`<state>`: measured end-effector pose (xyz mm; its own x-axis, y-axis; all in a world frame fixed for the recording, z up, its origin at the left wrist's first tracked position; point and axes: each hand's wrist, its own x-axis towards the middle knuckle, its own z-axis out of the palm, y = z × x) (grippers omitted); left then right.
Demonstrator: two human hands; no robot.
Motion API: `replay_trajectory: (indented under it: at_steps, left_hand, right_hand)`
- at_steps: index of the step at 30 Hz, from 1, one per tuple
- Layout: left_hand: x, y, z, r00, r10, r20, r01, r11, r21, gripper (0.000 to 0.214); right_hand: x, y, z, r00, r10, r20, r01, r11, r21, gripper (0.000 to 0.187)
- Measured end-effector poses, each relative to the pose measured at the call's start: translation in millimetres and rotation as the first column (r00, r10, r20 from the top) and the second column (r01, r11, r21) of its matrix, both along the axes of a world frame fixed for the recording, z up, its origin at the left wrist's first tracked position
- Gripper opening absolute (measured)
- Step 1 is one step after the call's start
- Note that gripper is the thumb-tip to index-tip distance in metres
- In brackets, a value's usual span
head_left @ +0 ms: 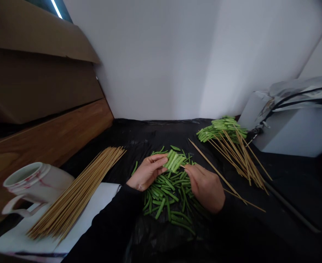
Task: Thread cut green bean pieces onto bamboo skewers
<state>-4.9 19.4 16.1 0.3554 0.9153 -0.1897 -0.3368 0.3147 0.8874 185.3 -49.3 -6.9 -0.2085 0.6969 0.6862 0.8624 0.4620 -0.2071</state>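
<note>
My left hand (pixel 148 171) pinches a short row of cut green bean pieces (pixel 174 160) lying side by side. Close against its right side is my right hand (pixel 206 186), closed on a thin bamboo skewer (pixel 183 166); only a short bit of the skewer shows between the fingers and the row. Below both hands spreads a loose pile of cut green beans (pixel 166 193) on black plastic sheeting. How far the skewer goes into the row is hidden.
Bundled bare skewers (pixel 79 193) lie at left on white paper (pixel 106 190), beside a white mug (pixel 37 182). Skewered beans (pixel 223 128) are stacked back right, with loose skewers (pixel 213 168) nearer. A cardboard box (pixel 40 80) stands left, a pale box (pixel 295 128) right.
</note>
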Motion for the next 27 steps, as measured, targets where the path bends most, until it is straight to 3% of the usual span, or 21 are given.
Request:
replay_trajectory:
  at_steps: [11,18,22,27]
  left_hand:
    - [-1.2,-1.1,2.3,0.999,-0.020,-0.037,0.020,1.000,0.001,0.024]
    - [-5.4,2.7,4.7,0.997,0.038,-0.066,-0.029,0.991,0.131,0.026]
    - [-7.3,5.7,2.5,0.954,0.132,-0.269,-0.042,0.949,0.314,0.024]
    - [-5.8,6.3,-4.2,0.861,0.136,-0.490,0.125,0.878,0.463,0.023]
  right_hand:
    - [-0.3,-0.3,1.0,1.000,0.004,-0.006,-0.004,1.000,0.001,0.026]
    - [7.3,1.7,3.9,0.997,-0.066,0.031,0.065,0.998,0.018,0.027]
    - [9.7,3.2,4.0,0.997,-0.075,0.033,0.074,0.997,0.025,0.027]
    - [11.1,3.8,4.3,0.996,-0.080,0.028,0.079,0.997,0.023,0.025]
